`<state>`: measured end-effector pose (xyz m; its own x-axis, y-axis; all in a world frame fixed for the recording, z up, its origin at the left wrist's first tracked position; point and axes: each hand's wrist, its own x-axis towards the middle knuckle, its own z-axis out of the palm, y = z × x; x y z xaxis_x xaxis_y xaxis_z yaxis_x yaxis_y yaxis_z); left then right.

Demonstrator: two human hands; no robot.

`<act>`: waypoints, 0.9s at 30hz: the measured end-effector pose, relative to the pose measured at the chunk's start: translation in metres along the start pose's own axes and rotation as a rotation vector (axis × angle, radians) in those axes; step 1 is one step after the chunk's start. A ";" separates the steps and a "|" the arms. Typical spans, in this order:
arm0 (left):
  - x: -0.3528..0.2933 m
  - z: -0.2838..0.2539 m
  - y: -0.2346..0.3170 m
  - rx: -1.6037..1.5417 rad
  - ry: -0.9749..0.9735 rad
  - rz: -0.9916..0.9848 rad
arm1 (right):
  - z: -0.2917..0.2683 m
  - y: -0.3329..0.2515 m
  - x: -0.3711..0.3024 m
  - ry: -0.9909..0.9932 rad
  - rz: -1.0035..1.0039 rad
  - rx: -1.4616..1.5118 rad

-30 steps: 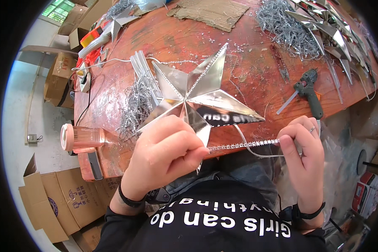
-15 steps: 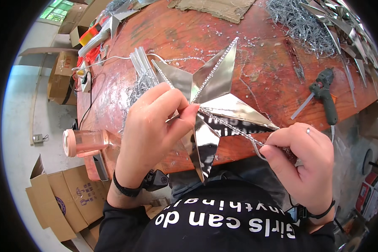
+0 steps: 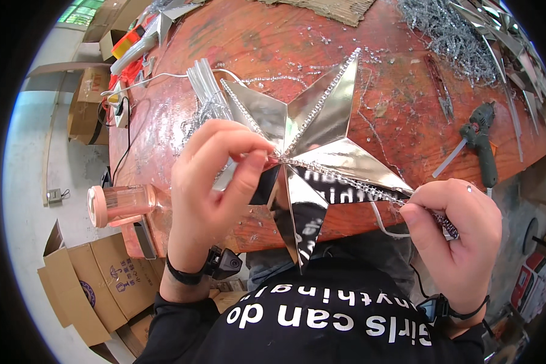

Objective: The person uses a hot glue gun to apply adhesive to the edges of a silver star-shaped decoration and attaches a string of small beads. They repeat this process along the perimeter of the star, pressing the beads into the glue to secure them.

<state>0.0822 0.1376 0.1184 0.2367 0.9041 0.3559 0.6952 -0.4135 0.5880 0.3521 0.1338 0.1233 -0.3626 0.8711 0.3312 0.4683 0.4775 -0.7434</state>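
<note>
Your left hand (image 3: 215, 173), thumb and forefinger closed, pinches sparkling strand (image 3: 349, 179) at centre of mirrored silver star (image 3: 324, 115); right hand (image 3: 458, 224) grips strand near star's right point, length stretched between. Star at near edge of scuffed reddish table (image 3: 236, 42), lowest point past edge. Surface strewn with glittering bits; glue gun (image 3: 482, 142) right, tinsel heap (image 3: 446, 42) beyond, pink-lidded jar (image 3: 130, 203) left. Room: open carton (image 3: 97, 285) lower left, bright window (image 3: 79, 13) upper left.
</note>
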 end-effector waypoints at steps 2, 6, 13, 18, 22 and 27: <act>-0.007 0.007 -0.003 0.085 0.045 0.118 | 0.000 0.001 0.000 -0.008 0.023 -0.012; -0.013 0.004 -0.009 0.173 -0.008 0.273 | -0.001 0.001 -0.002 -0.022 0.082 -0.007; -0.012 0.010 -0.009 0.290 0.012 0.394 | 0.000 0.004 -0.006 -0.002 0.159 -0.051; -0.013 0.014 -0.012 0.322 0.040 0.419 | -0.010 -0.001 -0.010 0.009 0.471 0.110; -0.015 0.018 -0.018 0.317 0.072 0.437 | -0.015 0.012 -0.020 0.048 0.621 0.321; -0.017 0.022 -0.019 0.301 0.084 0.418 | -0.014 0.027 -0.027 0.025 0.645 0.404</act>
<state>0.0800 0.1320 0.0852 0.4892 0.6515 0.5799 0.7200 -0.6769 0.1531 0.3856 0.1251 0.1019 -0.0968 0.9679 -0.2318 0.2483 -0.2020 -0.9474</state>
